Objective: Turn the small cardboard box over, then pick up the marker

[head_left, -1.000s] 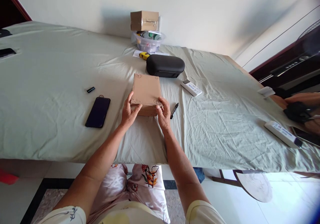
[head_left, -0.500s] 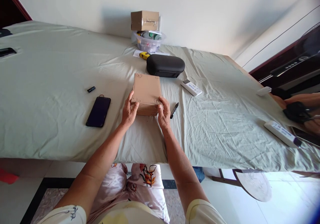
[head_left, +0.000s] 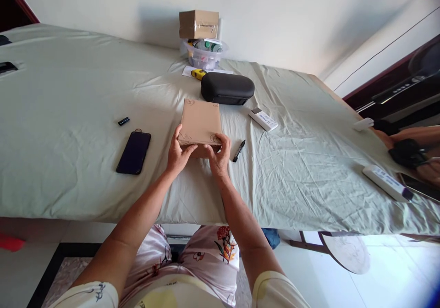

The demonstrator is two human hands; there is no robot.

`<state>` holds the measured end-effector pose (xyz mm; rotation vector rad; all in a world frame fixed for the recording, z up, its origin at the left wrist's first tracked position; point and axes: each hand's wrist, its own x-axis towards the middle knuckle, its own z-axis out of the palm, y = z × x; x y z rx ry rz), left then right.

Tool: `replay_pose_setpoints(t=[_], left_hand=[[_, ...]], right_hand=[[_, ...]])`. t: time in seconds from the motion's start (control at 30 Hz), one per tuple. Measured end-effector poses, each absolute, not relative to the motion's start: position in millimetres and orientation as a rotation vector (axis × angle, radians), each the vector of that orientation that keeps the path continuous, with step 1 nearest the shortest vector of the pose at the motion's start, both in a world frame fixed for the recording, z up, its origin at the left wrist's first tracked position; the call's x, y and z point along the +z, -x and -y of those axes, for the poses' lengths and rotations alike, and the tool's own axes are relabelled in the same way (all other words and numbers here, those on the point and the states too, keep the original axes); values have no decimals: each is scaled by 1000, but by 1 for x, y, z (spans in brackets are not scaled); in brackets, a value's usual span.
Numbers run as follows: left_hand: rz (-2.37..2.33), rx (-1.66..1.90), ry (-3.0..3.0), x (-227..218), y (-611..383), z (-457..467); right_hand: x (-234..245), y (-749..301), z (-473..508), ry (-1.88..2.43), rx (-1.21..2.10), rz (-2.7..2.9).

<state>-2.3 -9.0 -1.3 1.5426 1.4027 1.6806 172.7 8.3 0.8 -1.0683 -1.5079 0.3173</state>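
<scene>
our left hand (head_left: 177, 158) and right hand (head_left: 220, 159) half-curled, gripping cardboard box (head_left: 200, 121) at near corners, black pen (head_left: 239, 151) near right hand

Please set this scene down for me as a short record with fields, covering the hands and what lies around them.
left hand: on the near left corner of the cardboard box, its hand touching the side and front
right hand: on the near right corner
cardboard box: on the green cloth, curly marks at its top corners
left of box: dark phone
right of box: black pen
behind box: black case
</scene>
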Motion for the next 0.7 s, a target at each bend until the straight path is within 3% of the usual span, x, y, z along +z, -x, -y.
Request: replay_pose_setpoints(t=[0.4, 0.7], left_hand=[[-1298, 1702, -1570, 7, 13, 8], [-1682, 1807, -1610, 6, 24, 4]], right_hand=[[9, -194, -12, 982, 519, 1490], [9, -167, 6, 860, 402, 1736]])
